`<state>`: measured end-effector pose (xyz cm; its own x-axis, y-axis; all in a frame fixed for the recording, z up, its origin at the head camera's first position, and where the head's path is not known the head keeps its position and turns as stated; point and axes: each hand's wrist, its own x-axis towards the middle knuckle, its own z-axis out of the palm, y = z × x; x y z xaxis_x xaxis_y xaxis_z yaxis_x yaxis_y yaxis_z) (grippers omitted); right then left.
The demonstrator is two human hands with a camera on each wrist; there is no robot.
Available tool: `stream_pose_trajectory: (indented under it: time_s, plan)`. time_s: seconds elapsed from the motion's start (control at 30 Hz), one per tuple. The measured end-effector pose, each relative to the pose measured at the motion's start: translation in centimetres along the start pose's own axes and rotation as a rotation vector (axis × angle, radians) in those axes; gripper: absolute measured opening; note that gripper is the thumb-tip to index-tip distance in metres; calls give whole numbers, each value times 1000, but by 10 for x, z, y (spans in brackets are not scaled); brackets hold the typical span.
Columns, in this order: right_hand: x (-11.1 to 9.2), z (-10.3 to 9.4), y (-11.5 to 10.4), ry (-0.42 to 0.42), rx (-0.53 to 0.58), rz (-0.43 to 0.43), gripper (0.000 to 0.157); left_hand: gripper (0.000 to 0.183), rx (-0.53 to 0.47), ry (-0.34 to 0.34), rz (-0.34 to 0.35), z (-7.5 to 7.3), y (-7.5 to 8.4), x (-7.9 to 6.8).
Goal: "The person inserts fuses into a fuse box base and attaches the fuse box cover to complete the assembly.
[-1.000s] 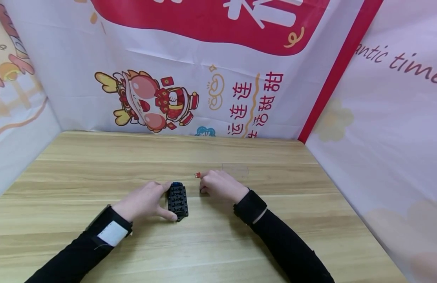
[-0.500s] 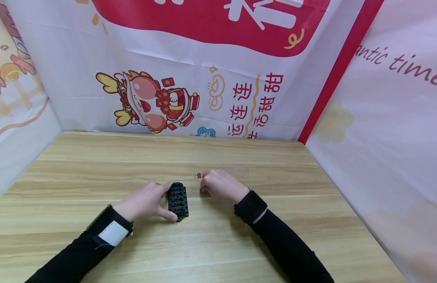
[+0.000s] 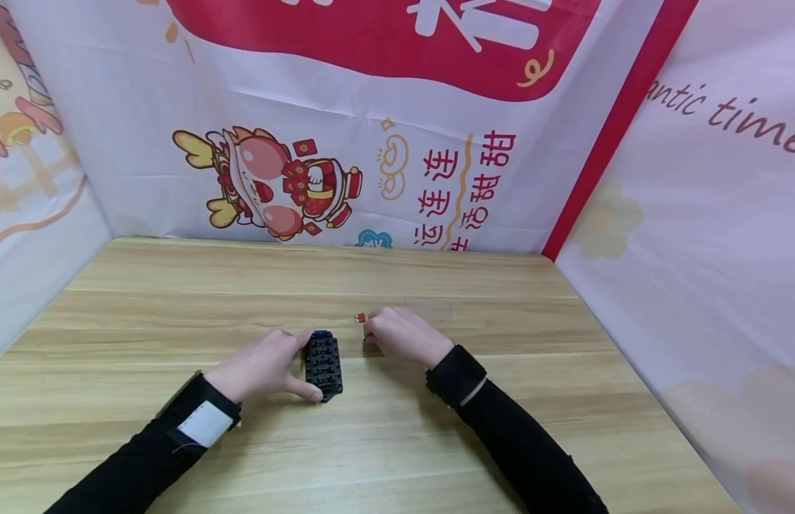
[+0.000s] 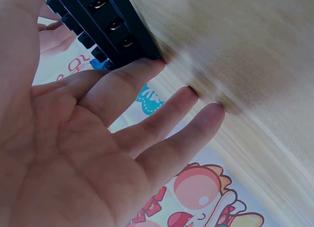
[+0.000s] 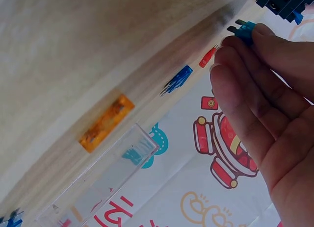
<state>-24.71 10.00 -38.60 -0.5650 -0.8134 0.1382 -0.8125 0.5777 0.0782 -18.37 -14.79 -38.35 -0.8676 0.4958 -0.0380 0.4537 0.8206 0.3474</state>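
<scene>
While the left hand [image 3: 265,365] grips the black block [image 3: 323,365] on the bench [image 3: 384,450] by its ends, the right hand [image 3: 400,337] pinches a teal fuse [image 5: 245,33] between its fingers, apart from the block. Near it lie a red fuse [image 5: 207,57], a blue fuse [image 5: 178,78], an orange piece [image 5: 107,123] and a clear box [image 5: 149,139]; the right hand blocks my head view of the blue and orange ones.

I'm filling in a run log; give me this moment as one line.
left hand: holds black slotted block | right hand: pinches teal piece | table: red piece, orange piece
</scene>
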Motion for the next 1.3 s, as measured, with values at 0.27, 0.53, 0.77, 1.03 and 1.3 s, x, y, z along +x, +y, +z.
stream_pose_trajectory:
  time_s: [0.27,0.53,0.77,1.03,1.3]
  plan:
    - [0,-1,0,43,65,-12,12,112,12,3,-3,0,0,0]
    - [1,0,2,81,98,-19,17,111,6,6,4,-1,2,-1]
    - [1,0,2,141,79,-38,16,110,14,23,15,-1,2,-1]
    - [1,0,1,178,84,-49,13,110,-1,27,16,-1,1,-1]
    - [2,0,0,176,59,-34,9,111,10,15,9,0,1,-1]
